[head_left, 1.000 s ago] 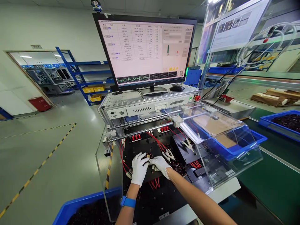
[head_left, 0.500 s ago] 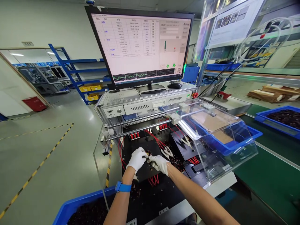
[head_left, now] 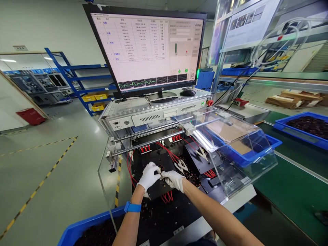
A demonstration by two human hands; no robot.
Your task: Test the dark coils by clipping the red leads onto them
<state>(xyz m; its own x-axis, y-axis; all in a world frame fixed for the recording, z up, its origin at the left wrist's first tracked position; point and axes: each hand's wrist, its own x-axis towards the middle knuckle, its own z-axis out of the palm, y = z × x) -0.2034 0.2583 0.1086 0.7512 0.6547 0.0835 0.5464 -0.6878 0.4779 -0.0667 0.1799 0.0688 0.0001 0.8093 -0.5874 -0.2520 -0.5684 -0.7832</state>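
Note:
Both my hands wear white gloves and meet over a black test fixture plate [head_left: 166,212]. My left hand [head_left: 148,176] and my right hand [head_left: 174,179] pinch a small dark round coil part [head_left: 161,168] between their fingertips. Red test leads [head_left: 169,154] with metal clips [head_left: 183,166] run from red terminals [head_left: 145,148] down to the plate beside my right hand. More dark coil parts [head_left: 193,179] lie just right of my right hand. A blue band sits on my left wrist.
A raised clear acrylic cover [head_left: 230,150] stands to the right. A monitor [head_left: 148,48] showing test data sits on a grey instrument box [head_left: 153,114]. Blue bins of dark parts stand at lower left [head_left: 84,232] and far right [head_left: 304,128]. A green conveyor [head_left: 289,191] runs along the right.
My head has shifted, sliding the scene left and up slightly. The screen's result text went from yellow to green. My left hand has rotated from lying flat to pinching the coil.

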